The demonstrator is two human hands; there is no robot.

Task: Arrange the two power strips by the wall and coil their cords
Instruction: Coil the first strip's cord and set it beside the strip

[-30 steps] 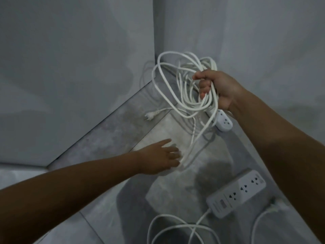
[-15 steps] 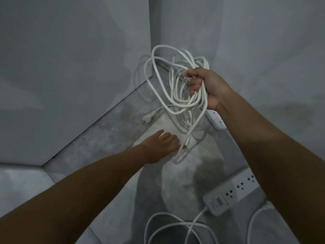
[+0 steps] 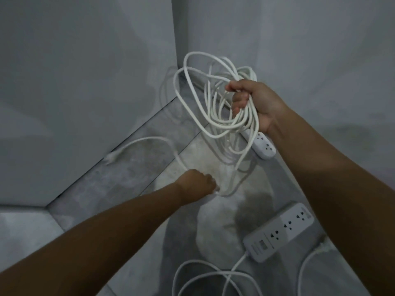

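My right hand point(image 3: 253, 103) grips a loose bundle of white cord loops point(image 3: 205, 107) held up in the room's corner. That cord's power strip point(image 3: 261, 145) lies on the floor by the right wall, just under my right wrist. My left hand point(image 3: 197, 183) is low over the floor, fingers curled round the trailing end of the same cord. From it the cord arcs left to its plug point(image 3: 110, 158) near the left wall. The second power strip point(image 3: 280, 230) lies on the floor at lower right, its cord point(image 3: 213, 276) in loose loops at the bottom.
Two grey walls meet in a corner point(image 3: 174, 60) at the top centre. The floor point(image 3: 128, 178) is mottled grey concrete with a pale patch in the middle. Another white plug and cord point(image 3: 320, 248) lies at the lower right edge.
My left hand went from lying flat and open on the floor to curling round the trailing cord. The plug end slid left toward the wall. My right hand keeps holding the coil.
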